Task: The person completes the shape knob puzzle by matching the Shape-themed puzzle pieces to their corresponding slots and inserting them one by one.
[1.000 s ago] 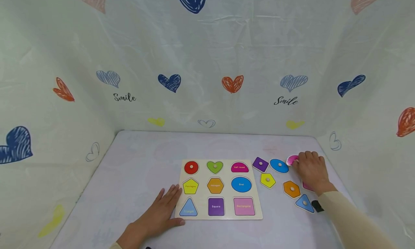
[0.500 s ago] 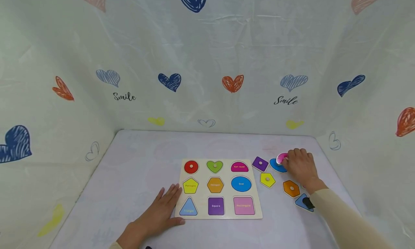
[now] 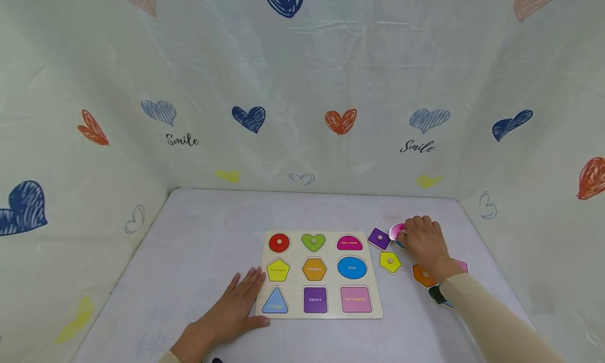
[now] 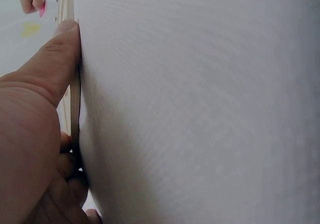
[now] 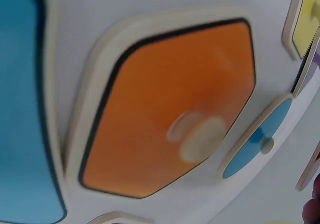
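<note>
My right hand [image 3: 427,242] pinches a pink half-round puzzle piece [image 3: 396,230], held above the blue oval piece [image 5: 257,139], which it mostly covers in the head view. My left hand [image 3: 231,308] lies flat with straight fingers along the left edge of the wooden shape board [image 3: 378,315]; its thumb [image 4: 55,59] touches the front corner. On the board, a red circle piece [image 3: 279,242] and a green heart piece [image 3: 313,242] show knobs. Its other places show printed shapes, among them the half-round place [image 3: 350,243] at the back right.
Right of the board lie a purple square piece [image 3: 379,239], a yellow pentagon piece [image 3: 389,262] and an orange hexagon piece [image 3: 422,275]. Under the right forearm are a partly hidden blue triangle piece [image 5: 22,109] and a pink piece [image 3: 461,266]. Heart-printed cloth [image 3: 293,153] walls the white table.
My right hand has carried the pink half-round piece leftward, from the right side of the blue oval piece to above it. The left hand and the board have stayed in place.
</note>
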Tool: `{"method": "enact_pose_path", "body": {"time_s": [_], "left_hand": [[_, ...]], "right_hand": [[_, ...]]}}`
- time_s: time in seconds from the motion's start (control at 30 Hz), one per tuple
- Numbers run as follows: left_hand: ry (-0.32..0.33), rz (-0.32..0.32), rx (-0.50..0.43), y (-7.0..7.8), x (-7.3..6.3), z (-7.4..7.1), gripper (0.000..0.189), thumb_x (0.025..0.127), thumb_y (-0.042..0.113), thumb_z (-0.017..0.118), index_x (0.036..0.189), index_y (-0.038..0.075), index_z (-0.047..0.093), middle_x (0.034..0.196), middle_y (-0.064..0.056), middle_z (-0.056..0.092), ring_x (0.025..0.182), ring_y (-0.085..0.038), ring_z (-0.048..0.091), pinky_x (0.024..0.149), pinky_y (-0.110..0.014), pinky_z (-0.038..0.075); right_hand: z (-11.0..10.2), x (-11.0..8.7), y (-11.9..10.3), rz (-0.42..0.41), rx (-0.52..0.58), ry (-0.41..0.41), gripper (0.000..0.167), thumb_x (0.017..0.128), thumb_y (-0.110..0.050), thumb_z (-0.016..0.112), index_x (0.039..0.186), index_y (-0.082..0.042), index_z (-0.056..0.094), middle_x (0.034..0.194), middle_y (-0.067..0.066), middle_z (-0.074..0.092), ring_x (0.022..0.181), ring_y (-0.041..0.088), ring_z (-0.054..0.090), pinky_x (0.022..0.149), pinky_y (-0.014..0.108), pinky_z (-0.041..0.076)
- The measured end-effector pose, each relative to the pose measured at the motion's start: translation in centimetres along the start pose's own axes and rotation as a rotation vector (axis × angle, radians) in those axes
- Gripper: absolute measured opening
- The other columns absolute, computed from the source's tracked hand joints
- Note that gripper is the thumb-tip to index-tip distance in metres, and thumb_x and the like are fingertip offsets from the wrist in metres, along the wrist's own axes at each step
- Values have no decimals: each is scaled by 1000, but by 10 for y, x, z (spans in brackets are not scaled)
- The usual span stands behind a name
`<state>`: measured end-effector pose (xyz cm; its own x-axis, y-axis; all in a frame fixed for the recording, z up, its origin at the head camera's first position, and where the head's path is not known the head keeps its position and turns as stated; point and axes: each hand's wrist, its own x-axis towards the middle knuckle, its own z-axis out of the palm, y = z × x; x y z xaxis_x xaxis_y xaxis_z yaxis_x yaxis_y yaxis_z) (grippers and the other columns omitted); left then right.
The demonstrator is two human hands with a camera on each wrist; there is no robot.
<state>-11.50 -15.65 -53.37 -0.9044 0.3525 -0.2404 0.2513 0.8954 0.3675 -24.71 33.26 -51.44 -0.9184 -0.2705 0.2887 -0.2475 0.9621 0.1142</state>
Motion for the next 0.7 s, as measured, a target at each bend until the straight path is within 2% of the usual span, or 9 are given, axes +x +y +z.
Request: {"method": "enact_pose_path", "body": {"time_s": [0.27, 0.53, 0.7], "left_hand": [[8, 1, 0, 0, 0, 0, 111, 84, 63, 80, 168, 14, 27, 176, -4, 26, 165, -28, 17, 134, -54, 6], [13, 11, 0, -2, 0, 0, 111, 84, 63, 80, 168, 13, 28, 175, -5, 27, 164, -28, 17, 134, -55, 6], [10, 9, -6, -4, 1, 1, 111, 84, 63, 80, 168, 13, 27, 175, -4, 27, 164, -28, 17, 134, -55, 6]], "right_hand": [[-3, 8, -18, 26, 30, -43, 29, 96, -21, 75, 100, 2, 58, 88, 12, 54, 93, 34, 50, 79, 46, 44], [-2, 17, -37, 15, 36, -72, 36, 97, -27, 75, 110, 3, 60, 98, 15, 60, 98, 34, 52, 86, 49, 48], [1, 20, -49, -3, 48, -67, 37, 96, -29, 77, 109, 1, 60, 97, 14, 60, 99, 33, 52, 85, 47, 49]]}}
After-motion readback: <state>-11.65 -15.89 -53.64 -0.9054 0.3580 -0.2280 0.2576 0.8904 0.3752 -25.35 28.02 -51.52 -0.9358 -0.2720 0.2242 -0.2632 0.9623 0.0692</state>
